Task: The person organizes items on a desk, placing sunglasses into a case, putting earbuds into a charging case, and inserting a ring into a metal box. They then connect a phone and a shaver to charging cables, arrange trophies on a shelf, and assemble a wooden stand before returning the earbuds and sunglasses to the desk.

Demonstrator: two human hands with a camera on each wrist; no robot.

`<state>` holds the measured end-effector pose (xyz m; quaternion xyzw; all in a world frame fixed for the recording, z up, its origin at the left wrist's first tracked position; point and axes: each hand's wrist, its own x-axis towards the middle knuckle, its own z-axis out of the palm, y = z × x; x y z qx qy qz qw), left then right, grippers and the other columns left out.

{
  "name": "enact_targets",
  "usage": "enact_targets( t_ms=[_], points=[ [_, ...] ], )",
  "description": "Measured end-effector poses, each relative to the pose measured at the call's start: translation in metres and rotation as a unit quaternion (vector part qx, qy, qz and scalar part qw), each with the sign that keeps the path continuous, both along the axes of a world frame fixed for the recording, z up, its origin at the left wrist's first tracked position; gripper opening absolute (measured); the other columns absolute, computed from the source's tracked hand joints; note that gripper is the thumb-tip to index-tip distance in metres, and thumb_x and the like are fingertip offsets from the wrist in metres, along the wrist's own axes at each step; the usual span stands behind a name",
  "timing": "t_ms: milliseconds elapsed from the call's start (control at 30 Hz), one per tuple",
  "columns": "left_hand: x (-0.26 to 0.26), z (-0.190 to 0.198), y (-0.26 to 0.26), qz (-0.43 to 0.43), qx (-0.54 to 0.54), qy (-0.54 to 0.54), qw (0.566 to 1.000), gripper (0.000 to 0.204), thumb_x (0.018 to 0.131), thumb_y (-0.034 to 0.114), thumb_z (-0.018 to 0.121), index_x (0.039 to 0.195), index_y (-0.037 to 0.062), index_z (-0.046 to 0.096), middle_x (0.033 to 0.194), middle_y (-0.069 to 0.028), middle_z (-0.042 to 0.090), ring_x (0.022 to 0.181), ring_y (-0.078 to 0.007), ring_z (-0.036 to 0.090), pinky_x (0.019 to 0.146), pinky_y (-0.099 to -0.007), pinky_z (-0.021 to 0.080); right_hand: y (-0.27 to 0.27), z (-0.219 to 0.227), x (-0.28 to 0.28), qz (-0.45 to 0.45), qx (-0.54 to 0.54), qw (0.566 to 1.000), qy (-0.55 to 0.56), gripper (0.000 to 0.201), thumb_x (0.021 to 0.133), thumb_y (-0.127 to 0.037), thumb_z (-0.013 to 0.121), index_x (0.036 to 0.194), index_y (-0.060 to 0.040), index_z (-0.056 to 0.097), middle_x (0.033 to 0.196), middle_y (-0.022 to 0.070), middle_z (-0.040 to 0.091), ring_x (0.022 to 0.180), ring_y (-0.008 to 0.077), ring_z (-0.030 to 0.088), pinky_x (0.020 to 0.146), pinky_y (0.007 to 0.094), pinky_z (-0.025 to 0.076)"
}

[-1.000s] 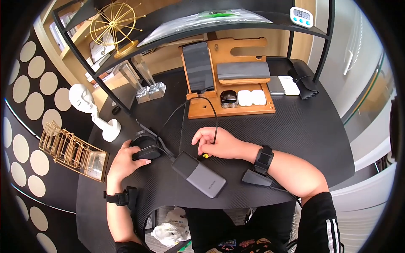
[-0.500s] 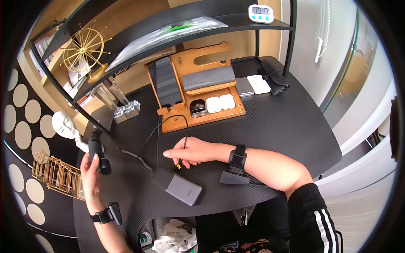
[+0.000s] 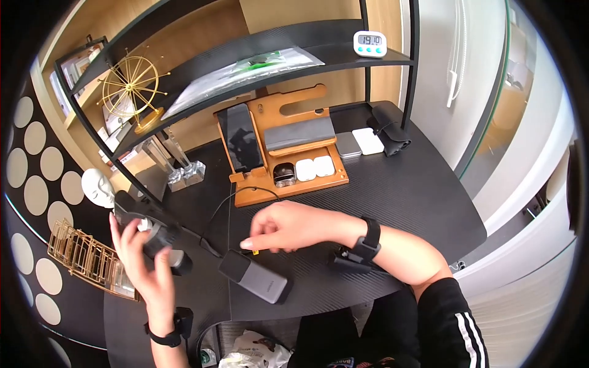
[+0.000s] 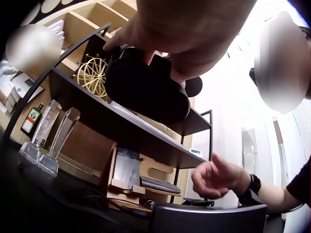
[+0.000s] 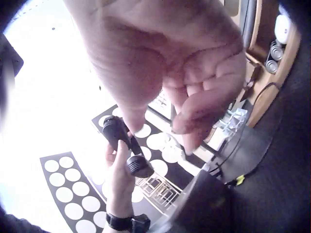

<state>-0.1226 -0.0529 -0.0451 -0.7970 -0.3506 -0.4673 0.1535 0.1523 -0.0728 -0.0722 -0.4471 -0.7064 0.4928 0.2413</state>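
At the left of the head view, black headphones [image 3: 161,236] are off the desk in the left hand [image 3: 144,267], whose thumb and fingers curl around them; blur hides some of the grip. The right wrist view shows both dark ear cups [image 5: 140,166]. The right hand [image 3: 291,226] hovers over the desk beside a grey power bank [image 3: 256,276], fingers loosely bent and holding nothing visible. A small yellow tag [image 5: 239,180] is on a black cable [image 5: 260,167], beside the power bank and apart from the right hand.
Behind the hands, a wooden stand [image 3: 264,195] bears a phone [image 3: 241,138] and small cases. A black shelf [image 3: 245,80] crosses above with a timer [image 3: 370,44]. At left are a white head figure [image 3: 98,187] and a gold wire rack [image 3: 86,257].
The left hand has lifted the headphones from the desk, leftward, and turned them. The right hand remains near the power bank, its pose changed. The head view has shifted.
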Motion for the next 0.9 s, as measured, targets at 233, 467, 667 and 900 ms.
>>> enact_targets(
  t_ms=[233, 467, 667, 900],
  points=[
    [0.039, -0.006, -0.047, -0.007, 0.034, 0.214, 0.976, 0.028, 0.059, -0.004, 0.065, 0.086, 0.0035, 0.062, 0.117, -0.0165, 0.048, 0.126, -0.0507, 0.030, 0.101, -0.0572, 0.029, -0.032, 0.001, -0.031, 0.069, 0.023, 0.969, 0.235, 0.061, 0.088, -0.032, 0.061, 0.133, -0.0051, 0.030, 0.100, 0.0097, 0.056, 0.079, 0.0133, 0.061, 0.055, 0.0225, 0.053],
    [0.035, -0.018, -0.036, -0.069, -0.016, 0.218, 0.973, 0.045, 0.062, 0.009, 0.073, 0.105, 0.0098, 0.059, 0.119, -0.0175, 0.047, 0.124, -0.0487, 0.034, 0.100, -0.0637, 0.027, -0.026, -0.018, -0.048, -0.035, -0.073, 0.915, 0.396, 0.026, 0.095, -0.024, 0.048, 0.110, -0.0021, 0.047, 0.090, 0.0068, 0.059, 0.064, 0.0111, 0.060, 0.049, 0.0223, 0.052],
    [0.021, -0.024, -0.015, -0.148, 0.019, 0.063, 0.987, 0.084, 0.077, 0.042, 0.069, 0.140, 0.0125, 0.023, 0.139, -0.0289, 0.027, 0.123, -0.0455, 0.037, 0.101, -0.0556, 0.029, -0.022, -0.016, -0.037, -0.049, -0.115, 0.888, 0.443, 0.020, 0.096, -0.024, 0.046, 0.101, -0.0044, 0.047, 0.090, 0.0073, 0.057, 0.065, 0.0124, 0.059, 0.054, 0.0276, 0.053],
    [0.023, -0.017, -0.022, -0.295, -0.485, -0.226, 0.792, 0.058, 0.088, 0.003, 0.051, 0.137, 0.0047, 0.021, 0.103, -0.0137, 0.056, 0.074, -0.0120, 0.058, 0.068, -0.0244, 0.050, -0.020, -0.020, -0.042, -0.029, -0.092, 0.909, 0.406, 0.019, 0.095, -0.022, 0.049, 0.101, -0.0042, 0.048, 0.084, 0.0055, 0.058, 0.063, 0.0117, 0.059, 0.053, 0.0252, 0.052]
  ],
)
